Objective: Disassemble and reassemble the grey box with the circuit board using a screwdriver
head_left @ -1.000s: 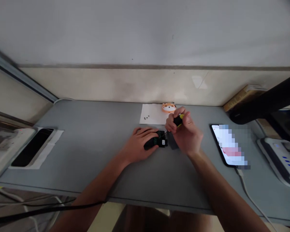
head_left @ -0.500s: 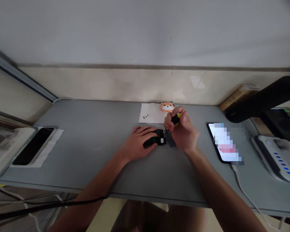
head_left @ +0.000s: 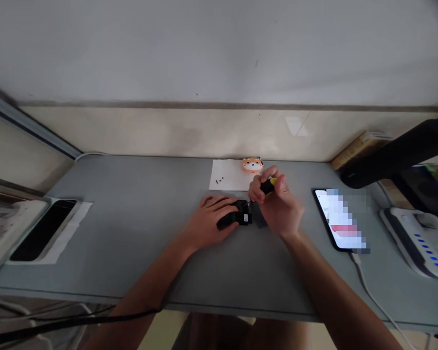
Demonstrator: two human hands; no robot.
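Note:
In the head view a small black device point(head_left: 245, 218) with a white label lies on the desk, its kind not clear. My left hand point(head_left: 213, 218) is closed over its left part and presses it down, thumb on the near side and fingers on the far side. A screwdriver point(head_left: 267, 186) with a black and yellow handle is gripped in my right hand point(head_left: 277, 206). Its thin shaft slants down to the right end of the device; the tip is too small to make out. Beyond the hands, several tiny black screws point(head_left: 219, 180) rest on a white paper point(head_left: 229, 182).
An orange animal-faced case point(head_left: 252, 165) sits on the paper. To the right are a lit phone point(head_left: 337, 221) on a cable, a power strip point(head_left: 418, 238) and a black cylinder point(head_left: 397, 153). A dark phone point(head_left: 45, 228) lies at left. The wall point(head_left: 168, 131) bounds the desk behind.
The whole scene sits slightly lower in the picture, as the head view has tilted a little. Both hands keep their grip on the device and the screwdriver, with hardly any movement.

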